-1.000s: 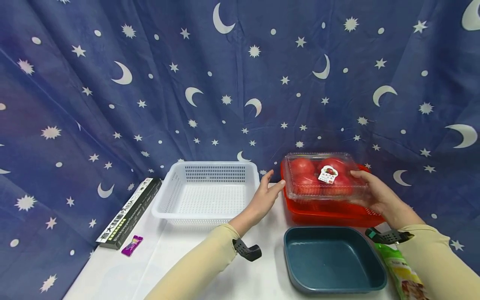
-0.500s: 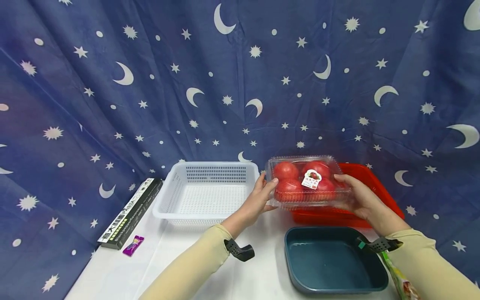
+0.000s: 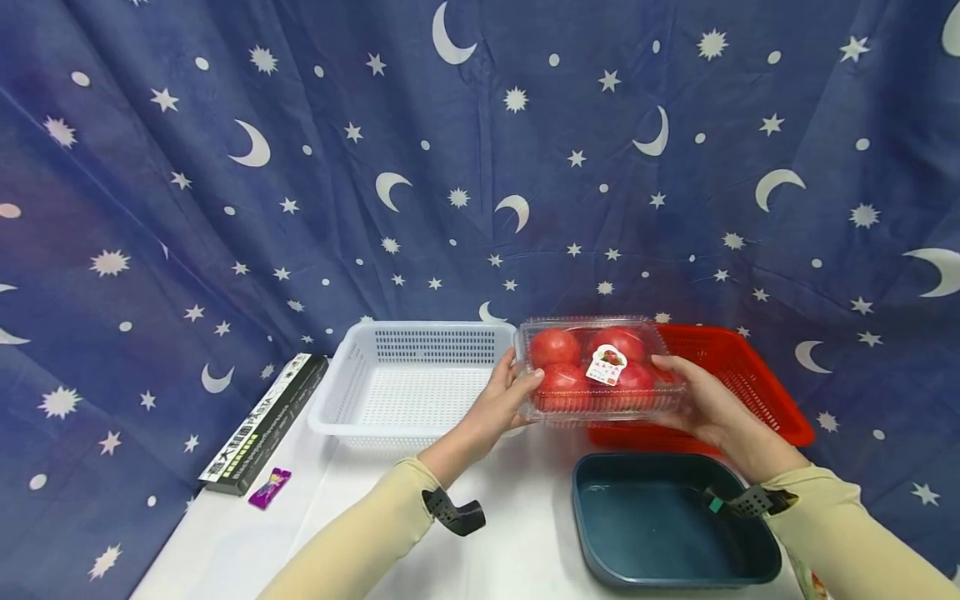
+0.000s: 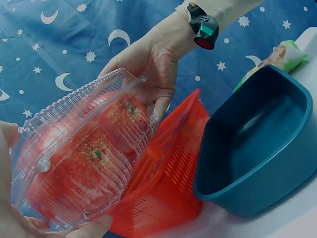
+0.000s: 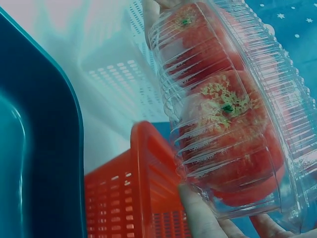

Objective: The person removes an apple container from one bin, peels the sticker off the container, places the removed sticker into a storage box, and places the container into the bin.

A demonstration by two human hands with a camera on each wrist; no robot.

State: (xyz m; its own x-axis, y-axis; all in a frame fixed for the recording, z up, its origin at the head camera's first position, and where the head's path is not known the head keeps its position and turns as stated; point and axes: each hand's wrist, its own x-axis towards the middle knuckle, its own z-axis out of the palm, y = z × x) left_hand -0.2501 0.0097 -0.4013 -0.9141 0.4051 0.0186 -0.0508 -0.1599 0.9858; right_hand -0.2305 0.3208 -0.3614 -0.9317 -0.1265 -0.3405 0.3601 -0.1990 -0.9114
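A clear plastic clamshell box of red tomatoes (image 3: 595,369), with a white label on its lid, is held up between both hands. My left hand (image 3: 491,408) grips its left end, thumb on the near corner. At the other end my right hand (image 3: 708,408) grips it, thumb on top and fingers underneath. The box overlaps the red basket (image 3: 772,400) and reaches the white basket's right rim in the head view. In the left wrist view the tomatoes (image 4: 94,153) show through the ribbed side, above the red basket (image 4: 163,198).
A white perforated basket (image 3: 420,432) stands left of the box. Near the front right is a dark teal bin (image 3: 675,533), with a snack bag (image 4: 285,59) beside it. Far left lie a black pasta box (image 3: 262,425) and a purple wrapped sweet (image 3: 270,488). A starry curtain hangs behind.
The tomato box has moved left and slightly nearer, off the red basket towards the white one. My left hand, earlier beside it, now grips its left end.
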